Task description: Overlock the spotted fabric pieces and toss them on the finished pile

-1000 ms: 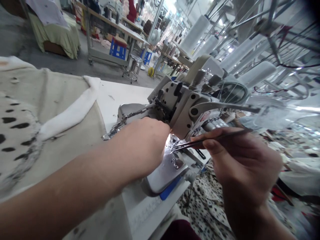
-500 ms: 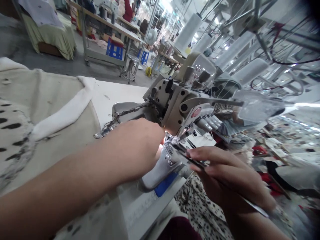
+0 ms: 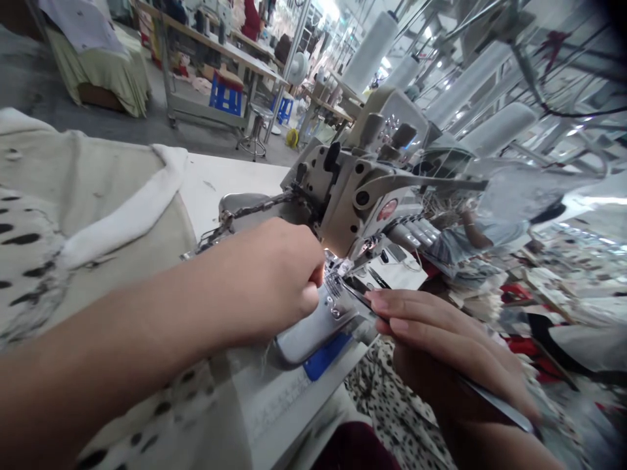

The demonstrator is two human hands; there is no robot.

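My left hand (image 3: 279, 281) is curled closed beside the needle area of an overlock sewing machine (image 3: 337, 196). Its fingertips are hidden, so what they pinch cannot be made out. From the other side, my right hand (image 3: 441, 333) grips slim metal tweezers (image 3: 502, 406) between thumb and fingers. The tweezers' tips reach to the lit presser foot and needle plate area, close to my left fingers. Below both hands lies the machine's smooth metal cover plate (image 3: 304, 336).
Cream fabric with a white band (image 3: 122, 228) covers the left of the white table (image 3: 220, 176). Black-spotted fabric (image 3: 386, 391) hangs below at the right. Thread cones (image 3: 375, 52) stand above the machine. A person (image 3: 475, 235) sits beyond it, and blue stools (image 3: 225, 94) are at the back.
The tweezers and right fingers have shifted slightly, with the tips still at the needle area. My left hand has risen a little and stays curled. The view has tilted slightly.
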